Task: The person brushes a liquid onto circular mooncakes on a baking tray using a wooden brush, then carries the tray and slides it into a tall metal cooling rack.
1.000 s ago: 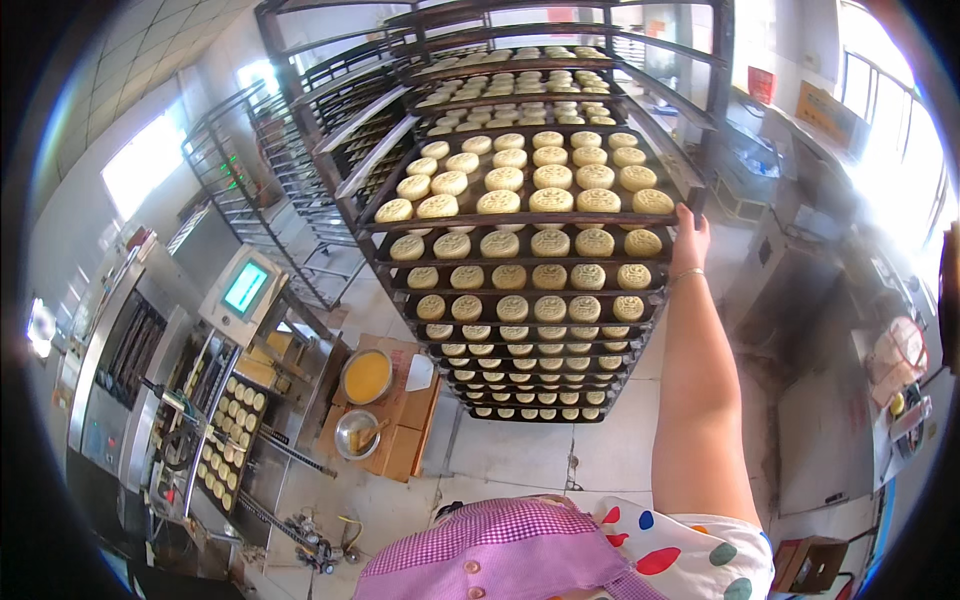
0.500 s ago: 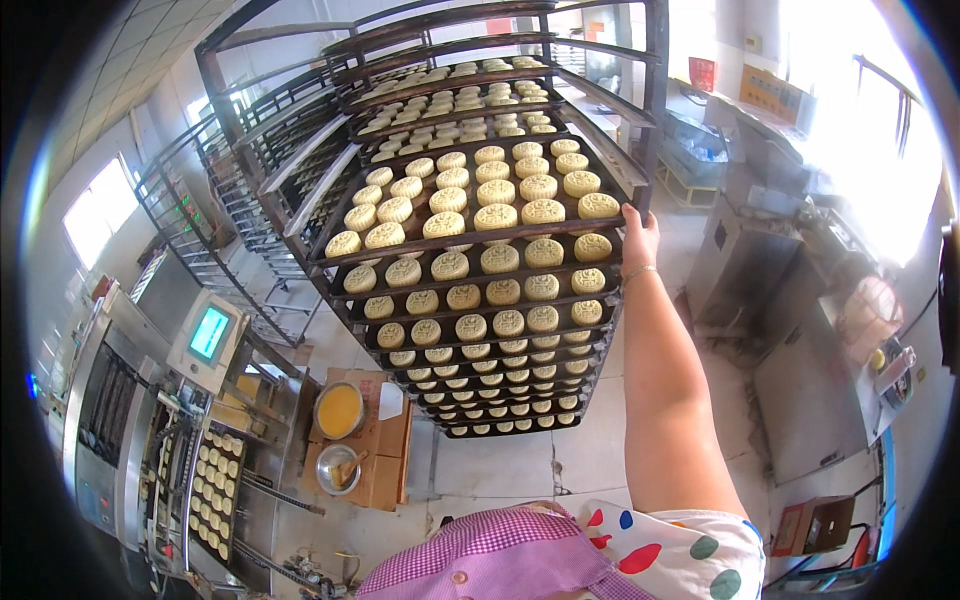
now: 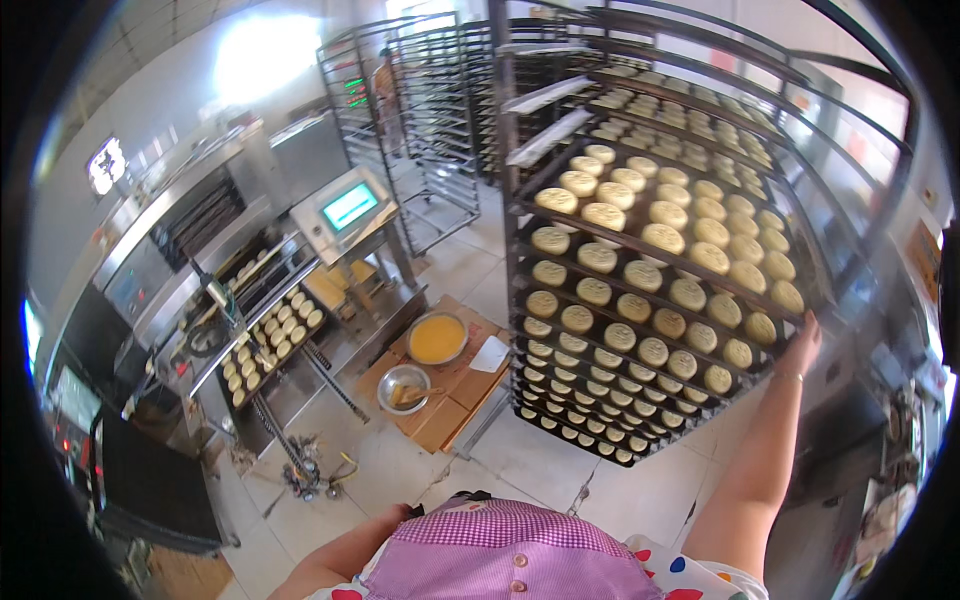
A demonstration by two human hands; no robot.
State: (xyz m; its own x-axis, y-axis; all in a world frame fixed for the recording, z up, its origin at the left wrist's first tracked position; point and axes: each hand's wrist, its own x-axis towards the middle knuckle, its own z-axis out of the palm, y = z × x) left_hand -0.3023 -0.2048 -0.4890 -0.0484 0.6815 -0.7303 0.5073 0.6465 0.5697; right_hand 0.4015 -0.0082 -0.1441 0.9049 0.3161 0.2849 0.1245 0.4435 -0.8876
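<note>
head view looks down on a tall metal baking rack of dark, thin rails, loaded with flat trays stacked one above another. at least ten tray levels show, though the lowest ones crowd together and cannot be counted surely. each tray carries round, pale golden pastries, smooth and domed, set in even rows; the upper clear tray shows four rows of them.

right hand reaches up on a bare arm with a thin bracelet at the wrist, and its fingers rest on the rack's right corner post at the edge of a tray. whether they are wrapped round the post or only pressed on it cannot be told. left hand is out of sight; only a bare left forearm shows at the lower edge beside a pink checked apron with two buttons.

one wooden low table stands on the tiled floor to the left of the rack, holding two round metal bowls: one full of yellow liquid, one nearly empty. a white scraper lies beside them. further left, a steel machine with a lit screen carries more pastries on its belt. two empty racks stand behind.
</note>
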